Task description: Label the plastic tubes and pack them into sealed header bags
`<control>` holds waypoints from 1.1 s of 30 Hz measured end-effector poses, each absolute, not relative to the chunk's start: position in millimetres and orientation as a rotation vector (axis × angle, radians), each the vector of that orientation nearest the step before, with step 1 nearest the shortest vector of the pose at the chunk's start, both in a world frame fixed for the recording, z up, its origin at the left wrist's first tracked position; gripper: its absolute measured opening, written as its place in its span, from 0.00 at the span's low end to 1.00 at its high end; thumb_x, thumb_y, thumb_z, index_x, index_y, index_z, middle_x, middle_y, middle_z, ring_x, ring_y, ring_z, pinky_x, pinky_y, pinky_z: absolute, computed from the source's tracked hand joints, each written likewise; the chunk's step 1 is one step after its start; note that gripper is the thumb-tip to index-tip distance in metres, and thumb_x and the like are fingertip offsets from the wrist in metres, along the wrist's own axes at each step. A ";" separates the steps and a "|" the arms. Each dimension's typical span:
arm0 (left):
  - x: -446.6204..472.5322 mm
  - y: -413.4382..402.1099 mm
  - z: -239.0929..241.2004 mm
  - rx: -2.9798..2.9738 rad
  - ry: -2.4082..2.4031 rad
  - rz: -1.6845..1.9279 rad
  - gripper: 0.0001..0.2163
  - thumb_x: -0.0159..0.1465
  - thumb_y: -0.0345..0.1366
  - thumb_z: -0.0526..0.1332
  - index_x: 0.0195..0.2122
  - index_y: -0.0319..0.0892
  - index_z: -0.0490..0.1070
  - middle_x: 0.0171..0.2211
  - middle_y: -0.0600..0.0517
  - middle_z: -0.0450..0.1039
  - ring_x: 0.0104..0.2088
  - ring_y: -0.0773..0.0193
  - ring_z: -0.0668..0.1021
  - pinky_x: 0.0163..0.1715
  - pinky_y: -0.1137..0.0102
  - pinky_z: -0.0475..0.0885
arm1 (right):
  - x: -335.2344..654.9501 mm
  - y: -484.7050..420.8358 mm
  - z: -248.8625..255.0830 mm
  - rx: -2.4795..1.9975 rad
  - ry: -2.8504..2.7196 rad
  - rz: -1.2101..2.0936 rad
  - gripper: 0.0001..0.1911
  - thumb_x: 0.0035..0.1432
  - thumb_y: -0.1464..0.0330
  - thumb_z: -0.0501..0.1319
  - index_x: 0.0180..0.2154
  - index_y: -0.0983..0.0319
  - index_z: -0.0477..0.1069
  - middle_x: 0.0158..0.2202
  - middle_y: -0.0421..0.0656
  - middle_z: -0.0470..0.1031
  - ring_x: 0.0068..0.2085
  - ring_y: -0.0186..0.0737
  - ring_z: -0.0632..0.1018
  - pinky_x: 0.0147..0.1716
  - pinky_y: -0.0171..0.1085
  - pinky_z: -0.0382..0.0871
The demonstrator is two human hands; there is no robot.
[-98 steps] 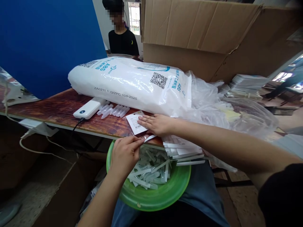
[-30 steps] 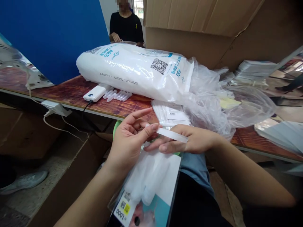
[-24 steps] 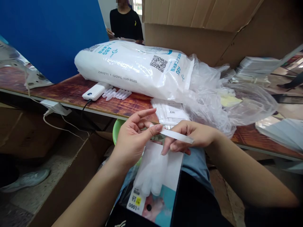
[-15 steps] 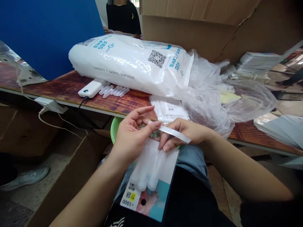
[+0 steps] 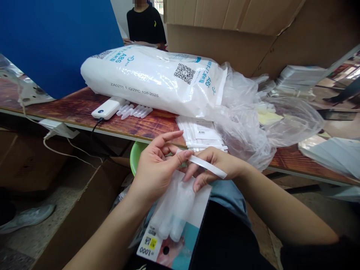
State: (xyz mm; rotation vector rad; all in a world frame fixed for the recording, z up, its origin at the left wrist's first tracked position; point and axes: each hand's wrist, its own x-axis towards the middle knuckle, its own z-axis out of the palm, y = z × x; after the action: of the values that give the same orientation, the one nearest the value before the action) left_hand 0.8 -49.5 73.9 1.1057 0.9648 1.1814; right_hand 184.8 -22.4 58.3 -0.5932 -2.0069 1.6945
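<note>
My left hand point(image 5: 156, 165) pinches one end of a narrow white strip point(image 5: 207, 166) between thumb and forefinger. The strip lies across the back of my right hand point(image 5: 215, 165), whose fingers curl down onto the top of a clear packet point(image 5: 180, 213) of small plastic tubes with a printed card, lying over my lap. Behind my hands the rim of a green bowl point(image 5: 135, 156) shows under the table edge. A stack of flat clear packets point(image 5: 201, 133) lies on the wooden table point(image 5: 84, 108) just beyond my hands.
A large white ABS sack point(image 5: 152, 80) lies across the table, with crumpled clear plastic point(image 5: 267, 120) to its right. A white power bank point(image 5: 108, 108) and loose clear tubes point(image 5: 135, 110) sit by the sack. Cardboard boxes point(image 5: 225, 33) stand behind. Another person in black point(image 5: 145, 24) stands beyond.
Earlier my hands were at the table edge over the green bowl of strips. Since then the tube packet has come onto my lap; the white strip has stayed pinched in my left hand.
</note>
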 end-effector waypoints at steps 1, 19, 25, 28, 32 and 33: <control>0.5 -49.4 74.3 1.110 0.967 1.184 0.21 0.54 0.36 0.71 0.50 0.47 0.71 0.24 0.58 0.70 0.34 0.63 0.81 0.34 0.74 0.76 | 185.4 -23.9 59.7 -0.594 -2.020 1.643 0.15 0.49 0.66 0.70 0.41 0.59 0.80 0.38 0.41 0.80 0.47 0.39 0.78 0.53 0.37 0.67; -5.9 -38.3 74.2 1.084 0.981 1.371 0.22 0.52 0.34 0.72 0.49 0.45 0.73 0.25 0.57 0.72 0.28 0.66 0.78 0.30 0.70 0.80 | 202.9 -41.1 39.1 -0.729 -1.204 1.910 0.27 0.55 0.49 0.62 0.47 0.61 0.76 0.37 0.46 0.77 0.32 0.36 0.76 0.29 0.34 0.71; -4.8 -5.9 91.0 1.297 0.890 1.594 0.17 0.55 0.35 0.70 0.45 0.43 0.74 0.30 0.53 0.76 0.30 0.64 0.80 0.36 0.68 0.79 | 175.6 -25.3 57.3 -0.993 -1.254 1.326 0.10 0.49 0.61 0.70 0.32 0.60 0.80 0.28 0.38 0.76 0.29 0.30 0.72 0.34 0.34 0.69; -14.4 14.8 107.0 1.440 0.809 1.673 0.19 0.52 0.36 0.72 0.46 0.45 0.75 0.35 0.51 0.77 0.39 0.62 0.79 0.41 0.69 0.76 | 167.0 -2.1 70.0 -0.868 -1.362 0.950 0.05 0.53 0.64 0.68 0.34 0.57 0.80 0.34 0.39 0.78 0.39 0.33 0.76 0.45 0.36 0.69; -39.9 31.7 101.6 1.592 0.999 1.541 0.21 0.47 0.37 0.75 0.44 0.44 0.77 0.37 0.51 0.77 0.39 0.63 0.77 0.40 0.72 0.74 | 159.7 20.3 61.3 -0.802 -1.374 0.768 0.06 0.56 0.65 0.66 0.37 0.54 0.80 0.37 0.39 0.78 0.36 0.33 0.76 0.35 0.34 0.73; -46.5 32.8 94.2 1.589 1.069 1.491 0.18 0.49 0.38 0.74 0.41 0.43 0.78 0.34 0.51 0.77 0.36 0.64 0.77 0.39 0.71 0.74 | 158.2 23.0 55.1 -0.796 -1.373 0.789 0.07 0.55 0.65 0.66 0.37 0.54 0.80 0.37 0.39 0.78 0.34 0.33 0.76 0.32 0.34 0.72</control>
State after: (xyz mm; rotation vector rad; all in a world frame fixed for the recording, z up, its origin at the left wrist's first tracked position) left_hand -46.5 32.8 94.2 1.5886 1.0690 1.4915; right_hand 158.2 23.0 55.1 -0.7956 -1.3731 0.7885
